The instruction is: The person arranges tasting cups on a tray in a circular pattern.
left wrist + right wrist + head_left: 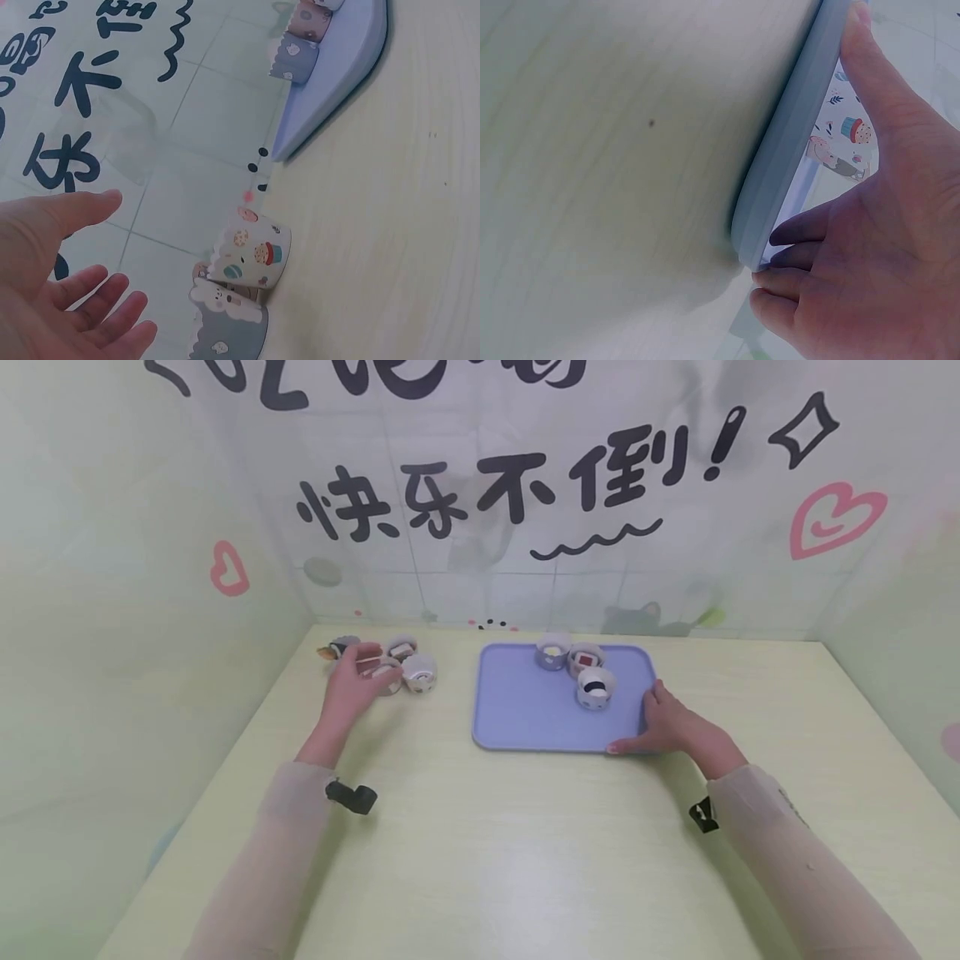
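Note:
My left hand is held over a group of patterned paper cupcake cups at the back left, fingers loosely bent. In the left wrist view nothing is in its grasp, and a cream cup and a grey cup stand just beyond the fingers. My right hand grips the near right corner of a lavender tray. Its thumb lies along the front rim, its fingers on the right rim. On the tray stand a grey cup, a second cup and a pale cup, each with small pieces inside.
Beside the left hand are a white cup, a brownish cup and a small orange piece. The pale wooden table ends at a printed backdrop behind, with side walls left and right.

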### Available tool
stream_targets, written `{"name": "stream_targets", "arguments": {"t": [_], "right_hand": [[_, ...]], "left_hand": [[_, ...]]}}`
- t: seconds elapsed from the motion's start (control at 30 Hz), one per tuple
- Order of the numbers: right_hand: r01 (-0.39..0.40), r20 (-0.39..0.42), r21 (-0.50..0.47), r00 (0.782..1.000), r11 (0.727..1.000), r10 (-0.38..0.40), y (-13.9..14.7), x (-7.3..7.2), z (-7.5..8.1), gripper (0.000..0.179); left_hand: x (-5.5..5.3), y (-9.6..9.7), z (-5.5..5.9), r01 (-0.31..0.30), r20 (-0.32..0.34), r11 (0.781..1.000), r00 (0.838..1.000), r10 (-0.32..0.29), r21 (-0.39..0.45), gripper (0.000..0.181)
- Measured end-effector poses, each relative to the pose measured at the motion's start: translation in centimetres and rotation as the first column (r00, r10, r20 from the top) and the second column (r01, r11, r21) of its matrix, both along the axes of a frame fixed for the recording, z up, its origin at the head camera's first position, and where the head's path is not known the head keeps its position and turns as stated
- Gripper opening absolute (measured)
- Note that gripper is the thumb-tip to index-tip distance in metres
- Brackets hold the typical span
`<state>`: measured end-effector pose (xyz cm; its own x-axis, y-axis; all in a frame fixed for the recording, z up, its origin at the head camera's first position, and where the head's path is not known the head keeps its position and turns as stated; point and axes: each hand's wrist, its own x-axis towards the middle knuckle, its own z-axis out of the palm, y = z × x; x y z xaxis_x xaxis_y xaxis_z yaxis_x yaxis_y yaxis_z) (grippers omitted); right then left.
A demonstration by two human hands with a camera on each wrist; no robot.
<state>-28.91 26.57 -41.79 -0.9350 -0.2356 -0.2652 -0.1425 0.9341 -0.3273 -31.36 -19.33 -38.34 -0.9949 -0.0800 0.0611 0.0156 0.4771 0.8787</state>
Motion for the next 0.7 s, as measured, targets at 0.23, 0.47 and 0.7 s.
{"name": "stream_targets", "arguments": {"t": [0.23, 0.47, 0.7], "right_hand": [[-0.006, -0.007, 0.006, 1.0, 1.0, 0.006, 0.1, 0.0, 0.0, 0.135], [-0.001, -0.01, 0.012, 1.0, 1.0, 0.001, 0.1, 0.0, -0.1, 0.135], [0.002, 0.004, 0.016, 1.0, 1.0, -0.002, 0.0, 0.0, 0.1, 0.137]], "left_hand": [[0.0, -1.8, -0.2, -0.059, -0.002, 0.998, 0.998, 0.059, -0.033, 0.067], [-0.6, -3.1, -0.5, -0.148, 0.018, 0.988, 0.989, 0.147, 0.033, 0.07], [-1.4, -4.1, -1.6, -0.224, 0.034, 0.973, 0.974, 0.222, 0.065, 0.075]]}}
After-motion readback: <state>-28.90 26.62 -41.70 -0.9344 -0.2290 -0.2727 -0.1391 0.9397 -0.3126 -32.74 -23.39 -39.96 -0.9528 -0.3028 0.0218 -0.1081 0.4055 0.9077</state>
